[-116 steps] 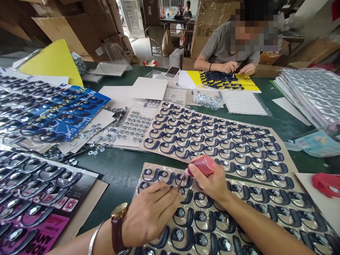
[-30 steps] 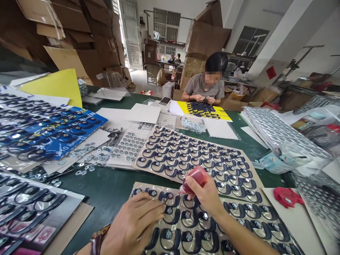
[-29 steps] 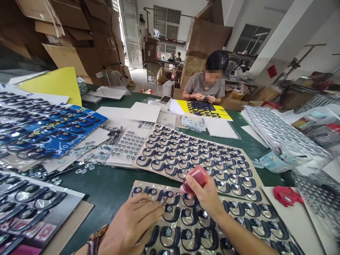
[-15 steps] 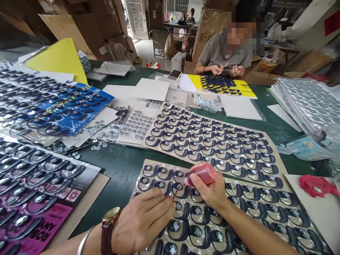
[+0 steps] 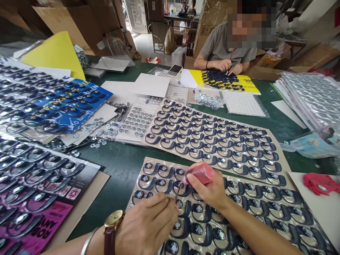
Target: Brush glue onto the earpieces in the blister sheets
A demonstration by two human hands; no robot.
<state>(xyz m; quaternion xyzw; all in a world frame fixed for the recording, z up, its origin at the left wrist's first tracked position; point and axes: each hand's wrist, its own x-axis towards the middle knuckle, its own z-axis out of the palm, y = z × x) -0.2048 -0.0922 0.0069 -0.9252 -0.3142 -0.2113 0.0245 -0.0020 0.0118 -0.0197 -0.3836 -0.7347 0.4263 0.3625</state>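
Note:
My right hand (image 5: 209, 189) grips a small pink squeeze bottle (image 5: 199, 174), tilted with its tip down over a sheet of dark hook-shaped parts (image 5: 265, 205) under clear film. My left hand (image 5: 148, 223), with a watch and a bangle on the wrist, pinches a thin stick (image 5: 177, 192) whose end meets the bottle's tip at one part's round centre. Both hands hover over the near-left portion of this sheet.
A second sheet of parts (image 5: 212, 141) lies behind, with more sheets on the left (image 5: 39, 106). Loose metal discs (image 5: 98, 136) are scattered on the green table (image 5: 119, 166). A person (image 5: 225, 53) works across the table. Stacked trays (image 5: 310, 95) stand at right.
The view dipped back down after rising to take in the room. My hands stay at the same spot on the sheet, bottle and stick still together. The person opposite lowered their hands to their sheet.

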